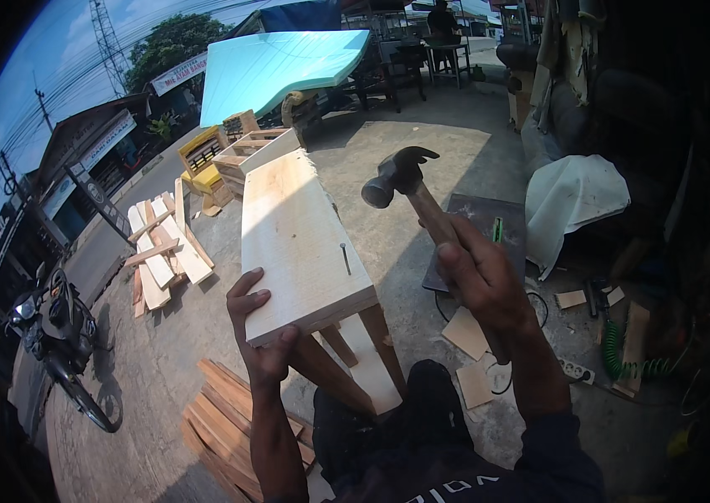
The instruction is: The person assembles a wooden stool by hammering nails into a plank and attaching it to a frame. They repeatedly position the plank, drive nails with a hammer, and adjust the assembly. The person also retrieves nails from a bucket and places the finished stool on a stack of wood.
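My right hand [485,272] is closed round the wooden handle of a claw hammer [401,173], raised to the right of a pale wooden board. A single nail [345,258] stands partly out of this board [292,222], near its right edge. My left hand [261,327] grips the near left corner of the board, fingers on the top face and thumb at the near edge. Below the board, wooden legs or slats [334,377] run down toward my knees, joining it into a frame. The hammer head is apart from the nail.
Loose planks [162,247] lie on the ground to the left, and brown slats [225,427] at the lower left. A motorcycle [61,344] stands farther left. At right are a white cloth [573,201], a green coiled hose [614,352] and a power strip [575,370]. Light-blue foam [279,67] stands behind.
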The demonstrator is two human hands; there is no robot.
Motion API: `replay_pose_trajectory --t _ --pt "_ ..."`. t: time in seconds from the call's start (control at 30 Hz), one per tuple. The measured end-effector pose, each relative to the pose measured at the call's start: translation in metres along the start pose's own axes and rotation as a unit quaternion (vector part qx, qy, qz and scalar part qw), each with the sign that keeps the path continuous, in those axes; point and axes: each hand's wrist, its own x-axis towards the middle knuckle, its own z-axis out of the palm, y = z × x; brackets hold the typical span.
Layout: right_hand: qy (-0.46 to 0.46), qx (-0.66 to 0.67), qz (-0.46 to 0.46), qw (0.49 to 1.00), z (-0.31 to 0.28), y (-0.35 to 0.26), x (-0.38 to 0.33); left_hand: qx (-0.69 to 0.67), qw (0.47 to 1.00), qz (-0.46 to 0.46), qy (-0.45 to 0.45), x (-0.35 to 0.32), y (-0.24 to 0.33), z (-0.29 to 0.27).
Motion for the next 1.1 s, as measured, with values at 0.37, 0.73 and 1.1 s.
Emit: replay_pose_trajectory --t 0.37,0.73,1.1 --pt "0.004 -0.294 -0.258 0.920 -0.035 -0.072 0.019 0.001 1.000 0.000 0.002 0.002 0.005 0.000" --pt "-0.024 -0.422 -0.238 0.874 -0.029 -0.090 0.016 0.016 1.000 0.024 -0.006 0.001 -0.004 -0.003" --pt "-0.040 -0.408 -0.313 0.857 -0.040 -0.063 0.030 0.008 0.999 0.040 -0.013 0.007 -0.004 0.001"
